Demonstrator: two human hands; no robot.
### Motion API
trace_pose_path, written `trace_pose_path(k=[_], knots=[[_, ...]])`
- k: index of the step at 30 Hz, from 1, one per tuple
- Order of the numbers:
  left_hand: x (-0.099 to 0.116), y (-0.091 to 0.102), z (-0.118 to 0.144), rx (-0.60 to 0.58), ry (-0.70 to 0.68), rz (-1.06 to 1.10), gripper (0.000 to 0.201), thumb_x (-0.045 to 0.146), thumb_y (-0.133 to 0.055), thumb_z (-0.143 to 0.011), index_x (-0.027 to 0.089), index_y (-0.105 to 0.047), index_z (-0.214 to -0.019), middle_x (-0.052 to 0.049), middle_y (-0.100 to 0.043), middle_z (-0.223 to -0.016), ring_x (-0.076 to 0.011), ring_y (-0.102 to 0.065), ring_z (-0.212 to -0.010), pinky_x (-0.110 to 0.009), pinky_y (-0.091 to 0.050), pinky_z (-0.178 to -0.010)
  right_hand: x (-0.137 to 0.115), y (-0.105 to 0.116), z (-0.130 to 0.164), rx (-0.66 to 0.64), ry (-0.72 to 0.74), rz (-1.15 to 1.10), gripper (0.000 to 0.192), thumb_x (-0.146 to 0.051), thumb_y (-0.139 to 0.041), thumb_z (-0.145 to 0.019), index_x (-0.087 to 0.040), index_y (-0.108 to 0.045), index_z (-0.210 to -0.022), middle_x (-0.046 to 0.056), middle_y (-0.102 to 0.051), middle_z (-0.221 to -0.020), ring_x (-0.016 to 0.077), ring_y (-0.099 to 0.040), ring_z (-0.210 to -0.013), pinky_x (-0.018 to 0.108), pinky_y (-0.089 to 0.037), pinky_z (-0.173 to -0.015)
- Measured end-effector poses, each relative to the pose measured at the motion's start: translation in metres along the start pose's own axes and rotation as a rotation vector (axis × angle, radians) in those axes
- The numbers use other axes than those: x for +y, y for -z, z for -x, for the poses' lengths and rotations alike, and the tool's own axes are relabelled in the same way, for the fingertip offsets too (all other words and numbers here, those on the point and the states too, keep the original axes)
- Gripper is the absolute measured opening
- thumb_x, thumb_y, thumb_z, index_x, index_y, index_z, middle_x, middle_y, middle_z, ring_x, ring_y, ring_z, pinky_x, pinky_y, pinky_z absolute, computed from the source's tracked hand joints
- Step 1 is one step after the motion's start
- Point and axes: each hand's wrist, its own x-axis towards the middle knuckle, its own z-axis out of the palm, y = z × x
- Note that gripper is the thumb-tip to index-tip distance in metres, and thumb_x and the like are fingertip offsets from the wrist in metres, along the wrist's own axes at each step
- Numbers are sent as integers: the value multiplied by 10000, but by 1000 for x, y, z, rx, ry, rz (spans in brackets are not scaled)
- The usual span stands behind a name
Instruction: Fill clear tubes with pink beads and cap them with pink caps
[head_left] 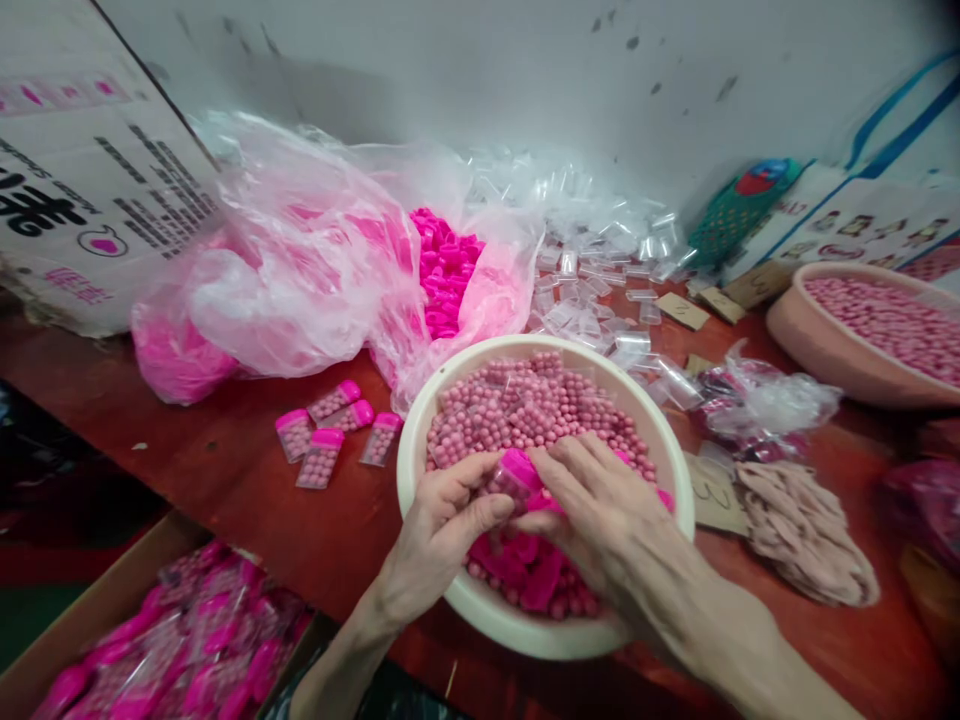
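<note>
Red table point(225, 450) — bead-filled basin point(420, 440); both hands point(442, 530) pinch one pink-capped vial point(514, 475).

Bright, even light from above; soft shadows; glare on plastic; edges stretched and blurred.

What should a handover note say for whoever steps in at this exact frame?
Left hand: holds a small clear box with a pink cap over the basin.
Right hand: fingers on the cap.
Basin: pink beads, loose caps.
Done: five filled boxes lie left of the basin.
Left: empty boxes behind; bag of caps.
</note>
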Motion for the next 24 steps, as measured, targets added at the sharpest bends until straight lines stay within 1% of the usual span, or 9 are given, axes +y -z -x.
trace_pose_path(k=[2,3,5,8,11,14,18,21,24], knots=[[0,0,-1,3,-24,-20,210,211,-596,-844,205,-649,-1047,13,-639,-836,-86,-560,-752,-144,-451,-685,-5,-5,-1,20,18,132,294,-85,-300,-851,-71,-552,-1002,131,-572,-851,255,-537,-756,390,-488,-682],[0,0,-1,2,-30,-24,205,210,-593,-847,212,-649,-1044,21,-629,-817,-77,-548,-732,-134,-438,-663,-7,-11,-1,10,13,191,290,-84,-324,-849,-50,-546,-1032,142,-575,-876,267,-541,-788,409,-488,-724],[-1,0,-1,-12,-33,-26,194,213,-589,-850,214,-649,-1035,34,-595,-749,-61,-510,-662,-126,-408,-600,-8,-25,1,-17,-9,298,379,-100,-389,-843,9,-460,-1200,168,-572,-952,297,-536,-868,441,-480,-785],[-2,2,0,-42,-11,-19,186,228,-580,-856,196,-654,-1023,32,-553,-706,-56,-454,-603,-141,-375,-557,-7,-44,3,-35,-33,332,535,-171,-436,-871,41,-292,-1341,161,-565,-935,279,-530,-819,419,-491,-729],[-5,5,2,-51,-8,-29,218,231,-591,-846,185,-658,-1048,11,-562,-753,-83,-474,-668,-169,-394,-616,-6,-48,4,-1,-6,277,542,-290,-418,-915,34,-299,-1332,115,-553,-835,236,-520,-721,368,-489,-636],[-9,7,2,-58,-39,-12,238,228,-607,-832,187,-662,-1059,-5,-580,-806,-117,-501,-755,-201,-412,-705,-6,-44,1,27,47,289,521,-336,-415,-922,37,-359,-1281,113,-558,-826,229,-529,-714,356,-481,-622],[-13,7,0,-59,-47,30,239,218,-590,-842,192,-657,-1069,-2,-574,-795,-109,-481,-723,-211,-409,-724,-4,-44,-4,52,72,299,491,-398,-420,-910,14,-449,-1177,128,-578,-851,239,-554,-741,370,-482,-661],[-11,5,0,-67,-31,26,221,214,-583,-844,194,-659,-1050,7,-562,-773,-100,-464,-694,-206,-407,-714,-4,-48,-6,97,42,294,404,-435,-430,-883,-51,-535,-955,90,-560,-732,217,-543,-629,350,-466,-570],[-7,5,0,-92,-24,9,194,227,-573,-848,180,-660,-1016,1,-574,-791,-108,-477,-709,-210,-412,-708,-6,-52,-5,146,67,356,301,-395,-452,-855,-114,-526,-774,46,-505,-614,190,-498,-505,320,-402,-448]])
